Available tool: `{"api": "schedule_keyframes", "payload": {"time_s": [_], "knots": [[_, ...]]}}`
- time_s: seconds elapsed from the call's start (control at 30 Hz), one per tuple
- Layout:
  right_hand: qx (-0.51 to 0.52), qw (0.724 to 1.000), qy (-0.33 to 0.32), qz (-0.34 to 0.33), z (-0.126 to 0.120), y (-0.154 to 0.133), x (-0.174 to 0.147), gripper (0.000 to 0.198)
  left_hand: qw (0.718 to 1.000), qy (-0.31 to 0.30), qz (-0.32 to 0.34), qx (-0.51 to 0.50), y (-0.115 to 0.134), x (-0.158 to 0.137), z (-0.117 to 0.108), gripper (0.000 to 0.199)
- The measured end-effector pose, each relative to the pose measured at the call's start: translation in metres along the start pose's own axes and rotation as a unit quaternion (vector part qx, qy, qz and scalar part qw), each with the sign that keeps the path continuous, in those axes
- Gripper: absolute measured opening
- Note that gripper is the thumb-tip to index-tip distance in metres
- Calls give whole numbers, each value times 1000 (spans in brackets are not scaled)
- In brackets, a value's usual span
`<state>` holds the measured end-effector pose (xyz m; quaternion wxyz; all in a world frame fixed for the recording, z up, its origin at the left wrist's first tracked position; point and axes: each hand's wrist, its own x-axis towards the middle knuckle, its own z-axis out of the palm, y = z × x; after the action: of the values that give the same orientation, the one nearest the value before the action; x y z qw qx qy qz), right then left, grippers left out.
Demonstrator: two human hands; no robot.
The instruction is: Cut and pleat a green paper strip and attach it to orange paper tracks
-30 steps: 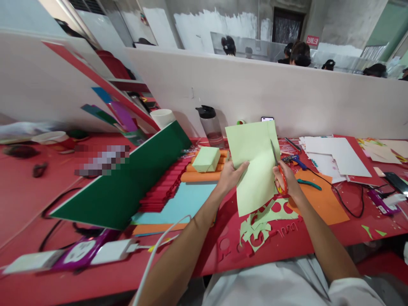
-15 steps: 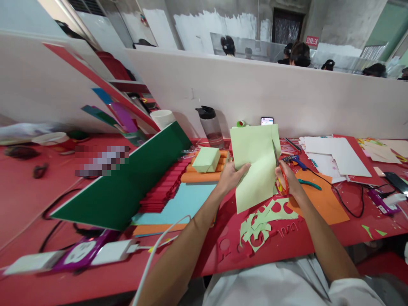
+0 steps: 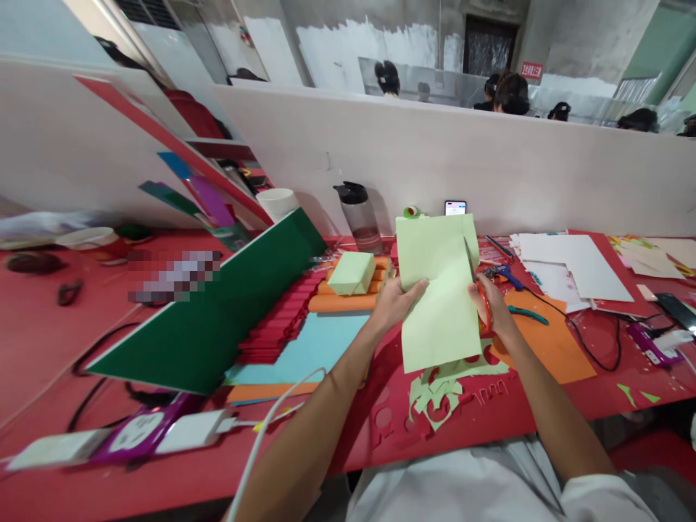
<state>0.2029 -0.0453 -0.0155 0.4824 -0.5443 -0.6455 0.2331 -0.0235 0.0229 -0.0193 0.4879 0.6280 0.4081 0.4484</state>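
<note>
A sheet of light green paper (image 3: pixel 440 312) is held up over the table, with my left hand (image 3: pixel 396 301) pinching its left edge, thumb on the near face. In my right hand (image 3: pixel 492 303) is a pair of scissors (image 3: pixel 483 299) with orange-red handles. Their blade lies against the right part of the sheet, pointing up and away from me. Under the sheet's lower edge lie green paper scraps (image 3: pixel 438 399), several with round cutouts. A folded light green paper block (image 3: pixel 352 273) rests on orange paper rolls (image 3: pixel 348 301) left of my left hand.
A dark green board (image 3: pixel 217 312) leans at the left beside stacked red paper strips (image 3: pixel 280 319). A water bottle (image 3: pixel 359 217) stands behind. At the right are a blue glue gun (image 3: pixel 507 274), teal-handled pliers (image 3: pixel 528 314), orange paper (image 3: pixel 560 348) and white sheets (image 3: pixel 587 268).
The sheet's lower right part has swung outward and down, now lying flatter and covering more of the scraps. Both hands stay in nearly the same place.
</note>
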Motion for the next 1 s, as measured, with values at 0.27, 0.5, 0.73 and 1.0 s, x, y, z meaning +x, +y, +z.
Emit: {"api": "schedule_keyframes", "payload": {"time_s": [0.27, 0.5, 0.73, 1.0], "knots": [[1, 1000, 1, 0, 1, -2, 0, 42, 1000, 3, 1, 3, 2, -1, 2, 45], [9, 1000, -15, -14, -4, -4, -3, 45, 999, -20, -4, 28, 7, -4, 4, 48], [17, 1000, -4, -11, -6, -7, -4, 45, 998, -50, 4, 25, 8, -6, 3, 51], [11, 1000, 24, 0, -3, -6, -1, 46, 998, -53, 1, 23, 6, -6, 3, 53]]}}
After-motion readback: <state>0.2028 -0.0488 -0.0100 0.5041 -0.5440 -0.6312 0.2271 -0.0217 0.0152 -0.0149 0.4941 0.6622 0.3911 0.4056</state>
